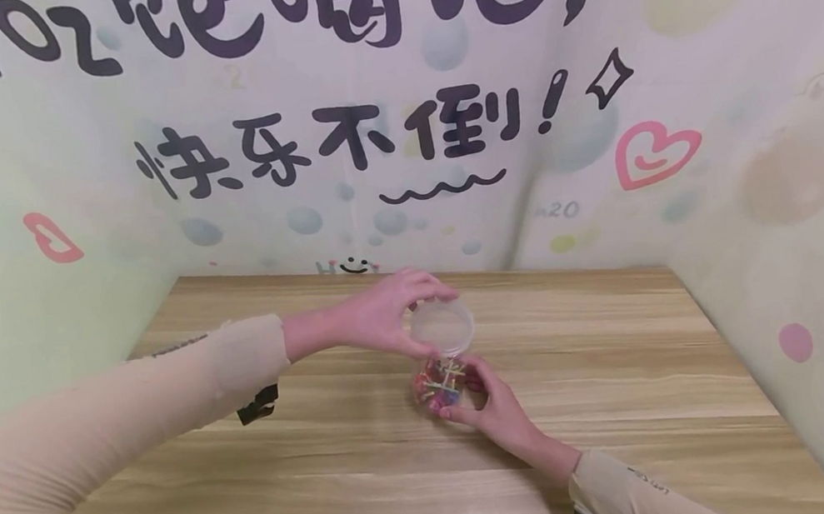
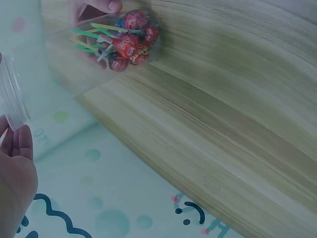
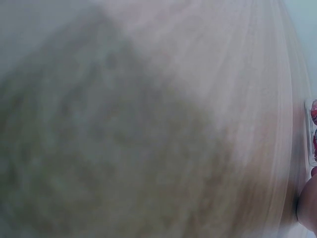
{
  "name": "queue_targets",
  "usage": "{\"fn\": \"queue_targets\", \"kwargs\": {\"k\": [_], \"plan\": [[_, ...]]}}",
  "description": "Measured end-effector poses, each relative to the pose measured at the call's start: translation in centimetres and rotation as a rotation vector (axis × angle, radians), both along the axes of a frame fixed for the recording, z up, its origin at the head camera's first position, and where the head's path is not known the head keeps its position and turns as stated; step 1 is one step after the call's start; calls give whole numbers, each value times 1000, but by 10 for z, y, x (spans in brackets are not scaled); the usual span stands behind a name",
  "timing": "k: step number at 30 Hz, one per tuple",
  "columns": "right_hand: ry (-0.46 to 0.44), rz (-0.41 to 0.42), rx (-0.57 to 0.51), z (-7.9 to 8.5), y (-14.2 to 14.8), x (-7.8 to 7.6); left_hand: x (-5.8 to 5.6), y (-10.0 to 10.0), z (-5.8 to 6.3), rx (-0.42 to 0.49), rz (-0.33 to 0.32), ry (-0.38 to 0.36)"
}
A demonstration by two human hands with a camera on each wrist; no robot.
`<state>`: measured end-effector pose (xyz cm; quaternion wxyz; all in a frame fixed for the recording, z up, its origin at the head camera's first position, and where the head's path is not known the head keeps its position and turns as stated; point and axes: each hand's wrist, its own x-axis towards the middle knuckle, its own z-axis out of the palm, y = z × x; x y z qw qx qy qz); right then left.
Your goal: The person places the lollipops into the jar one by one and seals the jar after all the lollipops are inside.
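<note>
My left hand (image 1: 384,314) holds a round clear plastic lid (image 1: 444,329), thumb and fingers at opposite sides of its rim. The lid is tilted above a clear plastic jar (image 1: 422,396), apart from it in the left wrist view. Inside the jar lie several wrapped lollipops (image 2: 129,44), mostly red, with yellow, green and white sticks pointing toward the open mouth. Gripping the jar from its right side is my right hand (image 1: 502,415), thumb in front and fingers behind. Only a sliver of jar and hand shows at the right wrist view's edge.
The jar is over a wood-grain table (image 1: 314,477). Behind it hangs a pale printed backdrop (image 1: 266,230) with black characters, hearts and bubbles, which also lines both sides. A black strap (image 1: 257,405) is on the left forearm.
</note>
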<state>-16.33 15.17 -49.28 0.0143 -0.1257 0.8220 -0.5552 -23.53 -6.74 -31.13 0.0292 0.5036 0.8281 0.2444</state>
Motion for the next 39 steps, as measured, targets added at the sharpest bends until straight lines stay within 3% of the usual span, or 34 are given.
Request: {"fn": "queue_targets", "kwargs": {"k": [16,27,39], "plan": [[26,3,10,0,0,1,-3,-1,-6,-9,27,-25],[6,-12,12,0,-2,0,-4,1,-1,-23,39,-2],[9,-11,13,1,-1,1,-2,0,-2,4,55,-37]]}}
